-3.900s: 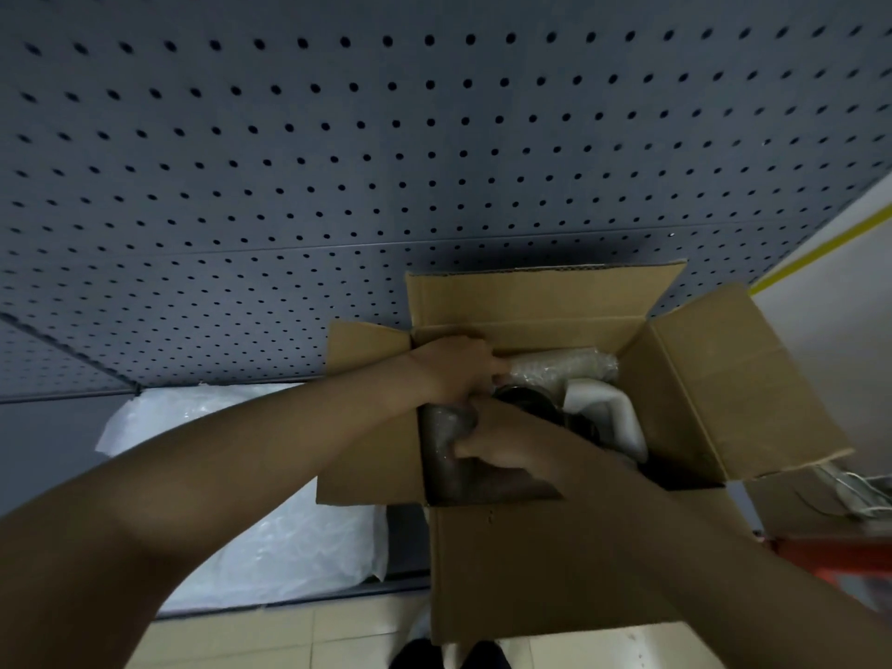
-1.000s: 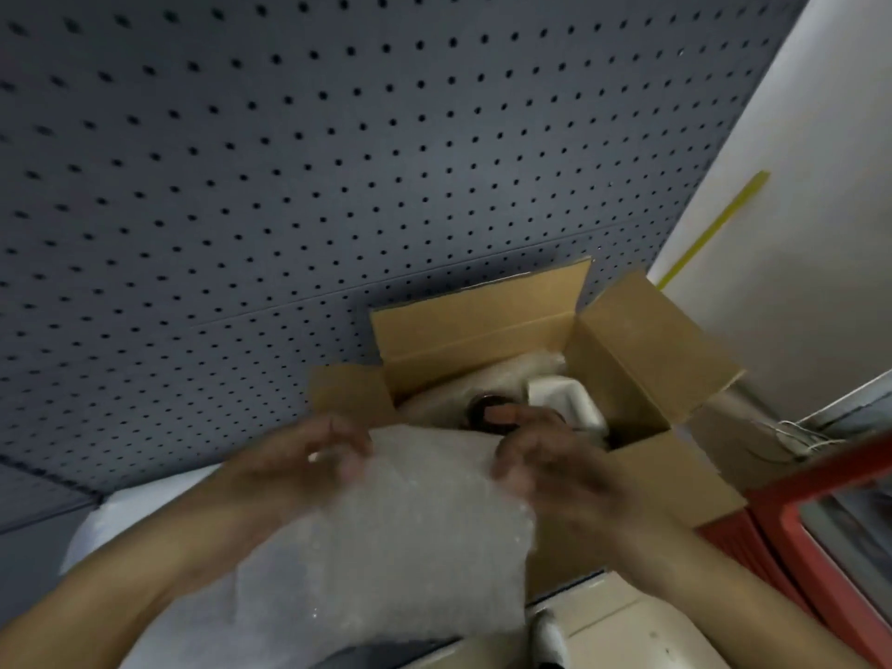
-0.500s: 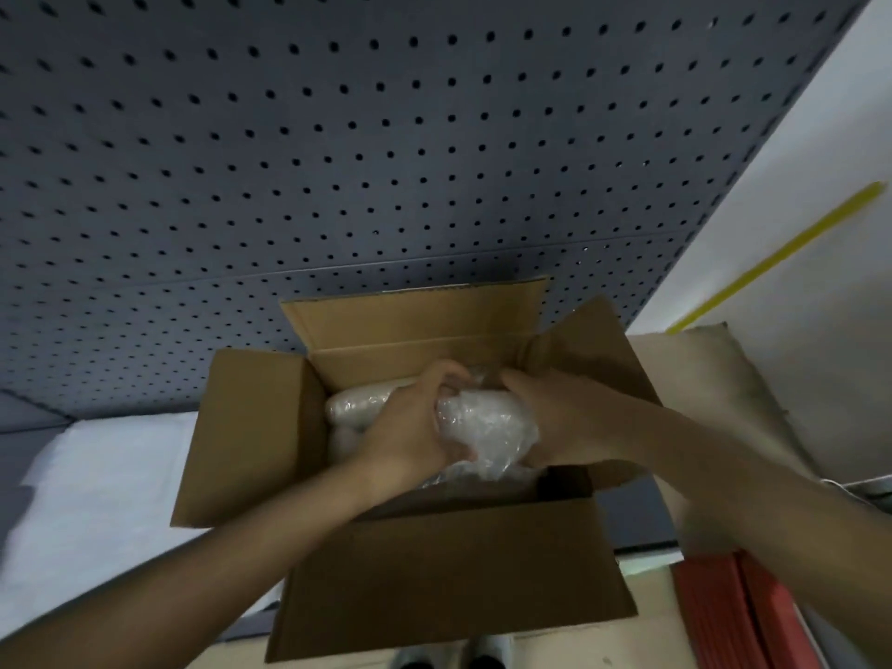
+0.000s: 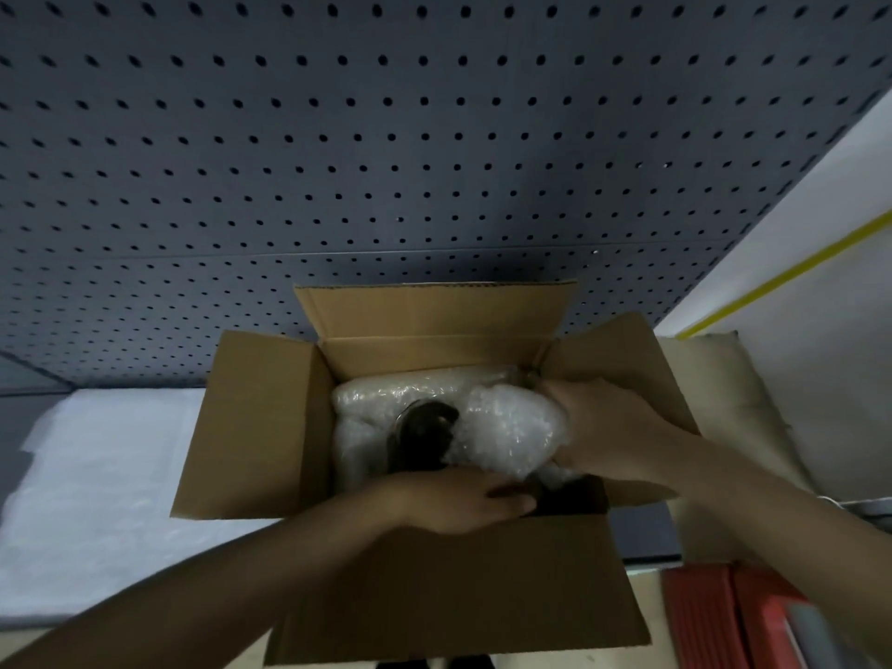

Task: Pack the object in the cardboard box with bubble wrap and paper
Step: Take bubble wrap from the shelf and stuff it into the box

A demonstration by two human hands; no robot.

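Both my hands reach into the open cardboard box (image 4: 299, 427). My right hand (image 4: 613, 429) presses a bubble wrap wad (image 4: 511, 429) against the right wall; my left hand (image 4: 458, 502) lies flat at the near edge. The dark object (image 4: 422, 439) sits mid-box, partly uncovered, so it may shift.

i'm reaching both bare forearms forward and down from the bottom corners of the view, so they are converging toward the middle. my left hand (image 4: 453, 504) is lying palm down, fingers held together and pointing to the right, flat and gripping nothing. my right hand (image 4: 613, 432) is sitting further out and higher, wrist bent, palm pressing leftward, with its fingers curling out of sight, so i can't tell whether they are closing on anything.
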